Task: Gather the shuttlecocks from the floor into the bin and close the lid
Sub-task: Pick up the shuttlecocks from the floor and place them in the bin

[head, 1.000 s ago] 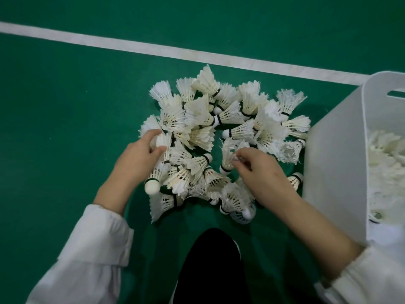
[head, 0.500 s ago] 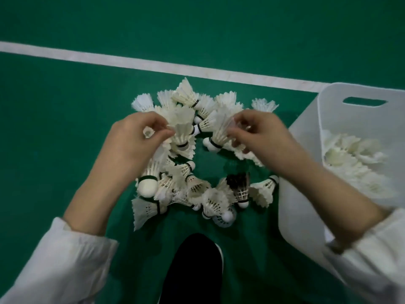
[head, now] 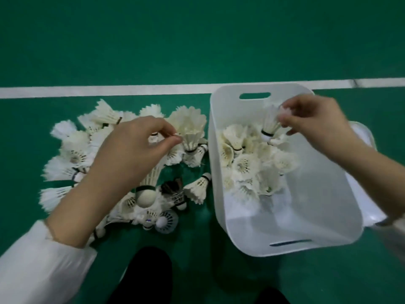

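The right hand (head: 315, 126) pinches a feather shuttlecock (head: 270, 125) by its feathers, cork end down. Right under that hand is the open white bin (head: 285, 233), partly full. The left hand (head: 131, 154) seems to pinch a second shuttlecock (head: 190, 130), just above the shuttlecock pile (head: 72, 154) on the green floor (head: 197, 40).

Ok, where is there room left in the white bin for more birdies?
The near half of the bin is bare, between the heap of shuttlecocks and its near wall. The right side, below the right hand, is free too. The far left part is crowded, and so is the floor pile beside the bin's left wall.
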`<state>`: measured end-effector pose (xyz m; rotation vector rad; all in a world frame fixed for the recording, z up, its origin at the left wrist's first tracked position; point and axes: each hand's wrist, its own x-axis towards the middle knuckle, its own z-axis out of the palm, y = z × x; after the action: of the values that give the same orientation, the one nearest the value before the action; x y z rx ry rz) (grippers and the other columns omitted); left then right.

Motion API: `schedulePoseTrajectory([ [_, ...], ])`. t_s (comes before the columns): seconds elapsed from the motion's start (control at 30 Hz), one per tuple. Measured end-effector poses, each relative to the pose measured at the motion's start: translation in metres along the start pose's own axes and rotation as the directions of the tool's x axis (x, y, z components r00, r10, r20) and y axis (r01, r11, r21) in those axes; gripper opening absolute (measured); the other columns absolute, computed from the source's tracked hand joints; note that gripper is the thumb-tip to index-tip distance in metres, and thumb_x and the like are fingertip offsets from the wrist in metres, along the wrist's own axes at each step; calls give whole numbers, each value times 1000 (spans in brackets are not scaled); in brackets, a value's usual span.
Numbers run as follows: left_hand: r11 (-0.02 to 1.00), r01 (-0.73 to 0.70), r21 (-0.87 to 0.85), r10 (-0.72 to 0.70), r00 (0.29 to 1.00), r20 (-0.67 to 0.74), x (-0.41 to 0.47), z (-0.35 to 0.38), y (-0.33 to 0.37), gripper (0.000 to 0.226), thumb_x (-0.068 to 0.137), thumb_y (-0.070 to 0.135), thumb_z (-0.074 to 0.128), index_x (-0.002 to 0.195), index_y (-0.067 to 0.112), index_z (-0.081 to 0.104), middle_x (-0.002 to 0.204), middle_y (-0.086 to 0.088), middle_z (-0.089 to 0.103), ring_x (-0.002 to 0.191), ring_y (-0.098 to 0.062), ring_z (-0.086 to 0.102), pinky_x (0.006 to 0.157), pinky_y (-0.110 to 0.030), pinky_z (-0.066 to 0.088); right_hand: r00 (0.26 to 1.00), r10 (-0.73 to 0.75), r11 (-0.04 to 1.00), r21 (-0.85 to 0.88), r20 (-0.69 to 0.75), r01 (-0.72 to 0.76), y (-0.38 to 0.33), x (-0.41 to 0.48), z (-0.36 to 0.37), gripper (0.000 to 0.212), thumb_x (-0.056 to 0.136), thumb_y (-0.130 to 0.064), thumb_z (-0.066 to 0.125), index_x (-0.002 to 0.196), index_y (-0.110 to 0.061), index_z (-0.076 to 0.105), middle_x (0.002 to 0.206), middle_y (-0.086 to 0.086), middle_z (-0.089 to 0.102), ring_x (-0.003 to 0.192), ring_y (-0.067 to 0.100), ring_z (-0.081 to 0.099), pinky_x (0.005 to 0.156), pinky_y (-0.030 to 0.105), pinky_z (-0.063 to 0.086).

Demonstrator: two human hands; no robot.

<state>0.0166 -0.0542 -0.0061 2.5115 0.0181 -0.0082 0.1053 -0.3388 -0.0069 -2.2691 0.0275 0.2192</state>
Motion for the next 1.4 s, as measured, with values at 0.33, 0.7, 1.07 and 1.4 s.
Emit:
schedulePoseTrajectory([
  [0.33,992,102,76,-109,990,89,-14,34,-12,13,80,42,61,87,31,65,86,26,58,72,16,49,61,-6,32,979,-52,998,-10,197,55,37,5,62,7,85,-18,63,80,-23,62,80,7,68,75,21,64,71,29,50],
  [0.7,997,71,36,-75,990,122,-16,42,-14,14,80,38,62,87,27,66,87,18,63,85,17,50,68,-1,35,938,-42,947,-286,344,147,41,9,106,21,90,-10,51,101,-9,68,104,7,68,84,12,54,75,23,41],
  [1.07,1000,21,18,-23,992,122,-19,44,-14,14,82,42,57,90,32,64,88,21,60,82,14,49,67,-8,34,906,-343,932,-31,247,362,-23,-29,55,17,86,-17,61,99,-28,63,98,-18,57,78,2,56,68,13,43],
  [1.4,988,-45,-148,49,999,20,-21,33,6,45,82,47,53,124,50,38,97,20,58,58,-4,58,55,-21,41,848,-409,896,-25,337,443,-40,-34,71,4,87,-14,60,87,-15,64,84,-5,61,79,8,59,73,19,48],
])
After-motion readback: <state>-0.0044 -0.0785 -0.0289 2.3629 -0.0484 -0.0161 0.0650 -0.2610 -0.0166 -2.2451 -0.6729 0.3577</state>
